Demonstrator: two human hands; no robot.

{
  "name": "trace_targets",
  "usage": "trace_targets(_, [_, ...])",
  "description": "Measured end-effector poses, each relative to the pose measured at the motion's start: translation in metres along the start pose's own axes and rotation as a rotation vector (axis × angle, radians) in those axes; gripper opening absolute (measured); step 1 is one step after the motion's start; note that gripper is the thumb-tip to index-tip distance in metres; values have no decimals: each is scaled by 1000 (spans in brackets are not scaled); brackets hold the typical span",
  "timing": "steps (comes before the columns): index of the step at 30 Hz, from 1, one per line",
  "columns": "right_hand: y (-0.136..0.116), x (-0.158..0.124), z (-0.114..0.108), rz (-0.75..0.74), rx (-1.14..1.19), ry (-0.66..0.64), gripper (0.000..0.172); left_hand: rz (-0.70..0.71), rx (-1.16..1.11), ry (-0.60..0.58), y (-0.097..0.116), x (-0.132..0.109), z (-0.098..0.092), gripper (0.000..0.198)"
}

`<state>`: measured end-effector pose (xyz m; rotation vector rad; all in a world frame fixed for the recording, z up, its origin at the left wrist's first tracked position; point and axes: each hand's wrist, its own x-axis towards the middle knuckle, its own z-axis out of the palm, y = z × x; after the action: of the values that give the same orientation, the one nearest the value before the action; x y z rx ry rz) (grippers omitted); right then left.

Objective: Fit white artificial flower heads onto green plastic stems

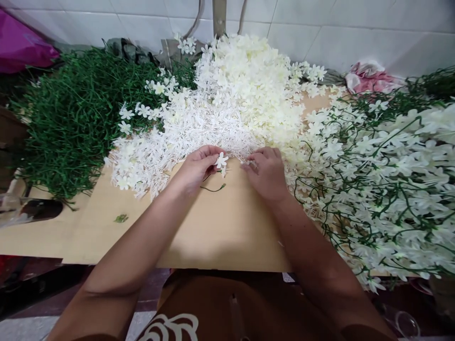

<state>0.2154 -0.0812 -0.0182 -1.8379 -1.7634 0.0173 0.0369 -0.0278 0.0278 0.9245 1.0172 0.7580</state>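
My left hand is closed in a pinch, with a small white artificial flower at its fingertips. Below that hand a thin green stem curves over the cardboard; whether it joins the flower is hidden. My right hand has its thumb and fingers pressed together at the near edge of a heap of white thread-like pieces. What lies between those fingertips is too small to make out. Behind this heap rises a mound of cream-white petals.
A large pile of green stems lies to the left, a clear plastic cup near it. Assembled white flowers on green stems spread over the right side. Cardboard covers the table. A tiled wall stands behind.
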Motion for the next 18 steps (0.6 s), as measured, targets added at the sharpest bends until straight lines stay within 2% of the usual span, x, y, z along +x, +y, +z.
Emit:
trace_targets(4, [-9, 2, 7, 83, -73, -123, 6, -50, -86, -34, -1, -1, 2, 4])
trace_targets(8, [-7, 2, 5, 135, 109, -37, 7, -111, -186, -82, -2, -3, -1, 9])
trace_targets(11, [-5, 2, 0, 233, 375, 58, 6, -149, -268, -105, -2, -4, -2, 11])
trace_targets(13, [-7, 1, -3, 329, 630, 72, 8, -183, -305, -119, -2, -4, -1, 12])
trace_targets(16, [-15, 0, -5, 450, 1047, -2, 22, -218, -336, -120, -4, -4, 1, 12])
trace_targets(18, [-23, -1, -5, 460, 1273, -86, 33, -218, -361, -127, -6, -5, 3, 13])
